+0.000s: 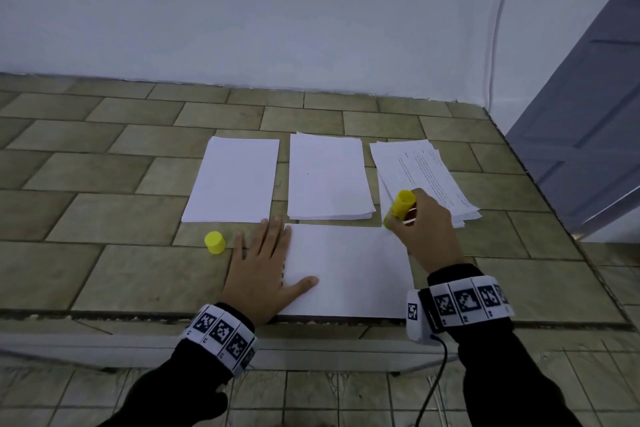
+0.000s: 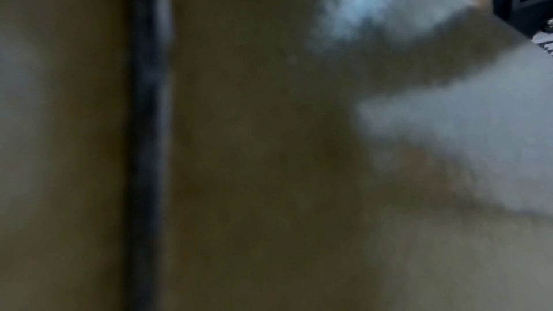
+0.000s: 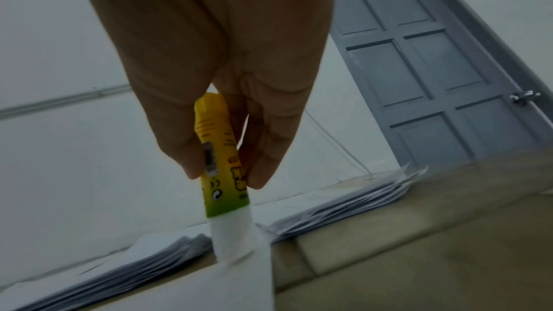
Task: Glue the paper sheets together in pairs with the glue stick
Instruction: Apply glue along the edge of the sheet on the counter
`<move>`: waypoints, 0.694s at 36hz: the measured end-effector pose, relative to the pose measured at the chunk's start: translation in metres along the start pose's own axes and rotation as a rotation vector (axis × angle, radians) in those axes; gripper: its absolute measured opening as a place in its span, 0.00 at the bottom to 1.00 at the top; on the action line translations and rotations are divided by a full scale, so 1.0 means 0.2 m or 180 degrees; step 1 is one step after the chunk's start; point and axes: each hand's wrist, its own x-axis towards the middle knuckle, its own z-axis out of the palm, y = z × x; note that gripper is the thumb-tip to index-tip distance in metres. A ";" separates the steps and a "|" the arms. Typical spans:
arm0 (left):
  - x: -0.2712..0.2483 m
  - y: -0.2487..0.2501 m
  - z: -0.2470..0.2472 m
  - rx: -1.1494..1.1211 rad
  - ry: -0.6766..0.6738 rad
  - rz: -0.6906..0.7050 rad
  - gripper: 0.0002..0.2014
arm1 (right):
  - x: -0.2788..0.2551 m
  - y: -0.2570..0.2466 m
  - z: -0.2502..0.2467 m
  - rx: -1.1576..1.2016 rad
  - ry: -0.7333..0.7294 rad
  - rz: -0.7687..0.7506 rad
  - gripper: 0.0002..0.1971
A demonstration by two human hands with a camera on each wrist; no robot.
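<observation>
**Right hand glues the sheet's far corner**

Right hand (image 1: 424, 225) grips the glue stick (image 3: 223, 169), tip on the paper sheet (image 1: 346, 270), at its far right corner. Left hand (image 1: 259, 270) lies flat on the sheet's left edge; the yellow cap (image 1: 215, 242) stands left of it.

The head camera looks down over the tiled counter (image 1: 104, 270). The left wrist camera lies blurred against it. The right wrist camera looks close along the fingers (image 3: 263, 150), sharing the paper stacks (image 3: 344, 207) beyond them.
</observation>
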 end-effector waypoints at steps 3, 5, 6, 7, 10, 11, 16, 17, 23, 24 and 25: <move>0.00 0.01 -0.01 -0.0014 0.0025 0.0013 0.58 | -0.03 -0.11 0.06 0.0318 -0.0219 -0.0214 0.08; 0.00 0.00 0.00 0.0008 -0.0025 -0.0016 0.58 | -0.05 -0.20 0.11 0.0502 -0.0499 -0.0381 0.08; 0.00 0.00 0.00 0.0033 -0.0064 -0.0037 0.59 | -0.06 -0.25 0.14 0.0592 -0.0664 -0.0448 0.07; 0.00 0.00 -0.01 0.0059 -0.0089 -0.0056 0.60 | -0.08 -0.30 0.16 0.0664 -0.0825 -0.0524 0.07; 0.01 0.00 0.00 0.0136 -0.0141 -0.0066 0.60 | -0.11 -0.39 0.25 0.0608 -0.1160 -0.0776 0.06; 0.01 0.00 0.00 0.0120 -0.0124 -0.0058 0.60 | -0.12 -0.41 0.28 0.0587 -0.1241 -0.0837 0.06; 0.01 -0.01 0.03 -0.0023 -0.0018 0.0038 0.57 | -0.14 -0.45 0.35 0.0350 -0.1539 -0.0942 0.08; 0.01 -0.01 0.02 -0.0007 -0.0022 0.0024 0.58 | -0.14 -0.45 0.35 0.0343 -0.1535 -0.0949 0.09; 0.00 0.01 -0.01 0.0091 -0.0159 -0.0102 0.61 | -0.13 -0.32 0.24 0.0423 -0.1338 -0.0799 0.07; 0.01 0.01 -0.01 0.0106 -0.0163 -0.0105 0.61 | -0.12 -0.28 0.21 0.0466 -0.1277 -0.0736 0.07; 0.00 0.01 -0.01 0.0124 -0.0173 -0.0105 0.61 | -0.12 -0.24 0.19 0.0516 -0.1192 -0.0679 0.07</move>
